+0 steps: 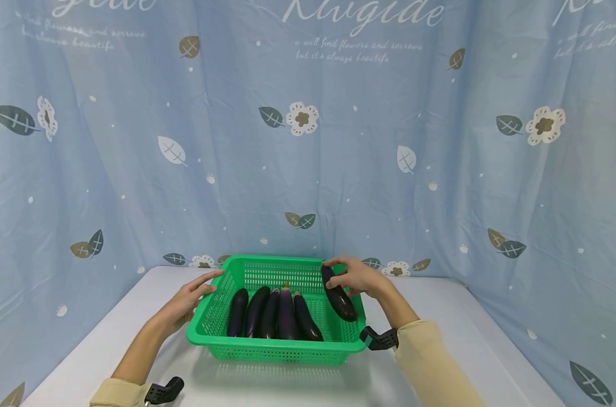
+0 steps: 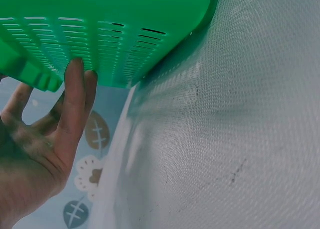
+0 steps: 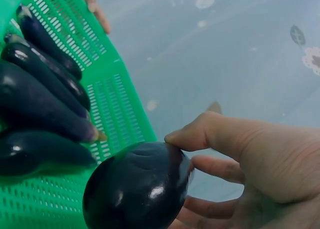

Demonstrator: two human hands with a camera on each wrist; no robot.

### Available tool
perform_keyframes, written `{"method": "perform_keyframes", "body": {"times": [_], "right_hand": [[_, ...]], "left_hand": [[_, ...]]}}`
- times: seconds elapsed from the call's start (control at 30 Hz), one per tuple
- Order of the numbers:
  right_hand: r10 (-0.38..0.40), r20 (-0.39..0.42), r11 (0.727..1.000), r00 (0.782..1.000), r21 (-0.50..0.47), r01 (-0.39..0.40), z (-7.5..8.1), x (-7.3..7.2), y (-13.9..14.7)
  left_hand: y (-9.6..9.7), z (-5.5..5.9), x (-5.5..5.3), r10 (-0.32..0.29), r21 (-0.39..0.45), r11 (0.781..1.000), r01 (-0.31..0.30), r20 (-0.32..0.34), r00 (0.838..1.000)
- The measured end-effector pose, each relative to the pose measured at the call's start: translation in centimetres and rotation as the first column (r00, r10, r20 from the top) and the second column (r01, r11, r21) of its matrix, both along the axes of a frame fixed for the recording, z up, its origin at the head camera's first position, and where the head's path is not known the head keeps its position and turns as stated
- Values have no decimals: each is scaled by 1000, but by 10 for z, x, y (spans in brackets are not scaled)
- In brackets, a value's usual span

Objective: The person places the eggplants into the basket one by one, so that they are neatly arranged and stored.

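A green slotted plastic basket (image 1: 277, 341) stands on the white table, with several dark purple eggplants (image 1: 267, 316) lying side by side in its left and middle part. My right hand (image 1: 362, 277) pinches another eggplant (image 1: 342, 304) between thumb and fingers over the basket's right side. In the right wrist view that eggplant (image 3: 135, 189) shows its rounded, glossy end. My left hand (image 1: 182, 303) is at the basket's left rim, its fingers fairly straight. Seen from the left wrist, two fingers (image 2: 75, 89) touch the outer wall; the rim hides other fingertips.
The white table (image 1: 430, 362) extends to both sides of the basket. A blue curtain (image 1: 338, 186) with leaf and flower prints hangs close behind it. Black wrist devices (image 1: 379, 339) sit at both sleeves.
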State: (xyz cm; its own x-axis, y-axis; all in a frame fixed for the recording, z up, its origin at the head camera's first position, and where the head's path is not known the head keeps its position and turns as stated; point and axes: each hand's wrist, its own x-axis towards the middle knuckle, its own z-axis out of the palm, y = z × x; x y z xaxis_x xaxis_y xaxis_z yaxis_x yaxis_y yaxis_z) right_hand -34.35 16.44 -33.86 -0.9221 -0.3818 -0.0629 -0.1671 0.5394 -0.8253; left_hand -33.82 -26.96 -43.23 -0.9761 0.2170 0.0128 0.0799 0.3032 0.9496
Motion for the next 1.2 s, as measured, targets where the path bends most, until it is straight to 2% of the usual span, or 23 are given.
{"method": "perform_keyframes", "body": {"times": [0.17,0.47,0.87,1.2], "right_hand": [[12,7,1000,1000,9,-12,-4,1,-9],[47,51,999,998,0,-47,-13,-1,-18],[50,84,994,995,93,-57,-28,-1,-34],[53,148,986,988,151,-76,-29,3,-41]], "left_hand": [[0,0,0,-2,9,1000,2,19,1000],[1,-1,0,-3,24,1000,3,11,1000],[0,-3,-1,-6,26,1000,6,4,1000],[-2,-4,-3,-8,21,1000,8,6,1000]]}}
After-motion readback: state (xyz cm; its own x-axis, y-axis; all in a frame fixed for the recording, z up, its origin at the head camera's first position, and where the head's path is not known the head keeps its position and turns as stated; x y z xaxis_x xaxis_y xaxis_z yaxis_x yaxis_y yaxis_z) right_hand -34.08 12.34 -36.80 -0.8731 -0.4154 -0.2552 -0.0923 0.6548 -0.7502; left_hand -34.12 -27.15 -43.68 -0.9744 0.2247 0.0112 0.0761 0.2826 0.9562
